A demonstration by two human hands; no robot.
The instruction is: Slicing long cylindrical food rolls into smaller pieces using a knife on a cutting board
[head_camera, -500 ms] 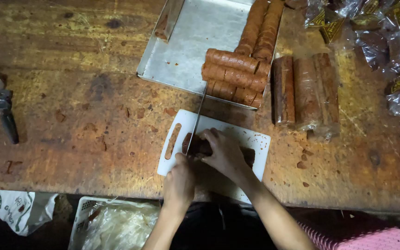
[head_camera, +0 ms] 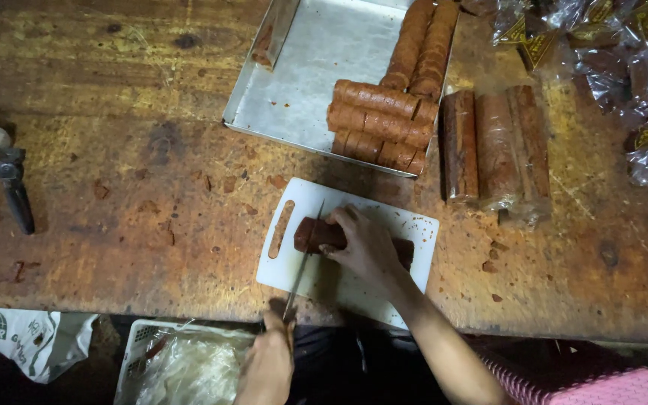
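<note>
A dark brown roll lies across a white cutting board near the table's front edge. My right hand presses down on the roll and covers its middle. My left hand, below the table edge, grips the handle of a long thin knife. The blade runs across the board and sits against the roll's left end, just left of my right fingers.
Behind the board stands a metal tray with several brown rolls. To its right lie wrapped rolls, with crinkled clear wrappers at the far right. A white basket with plastic sheets sits below the table edge, and a tool lies at the left.
My left hand has drawn back toward my body, pulling the knife blade back from the tray side across the roll. My right hand stays on the roll.
</note>
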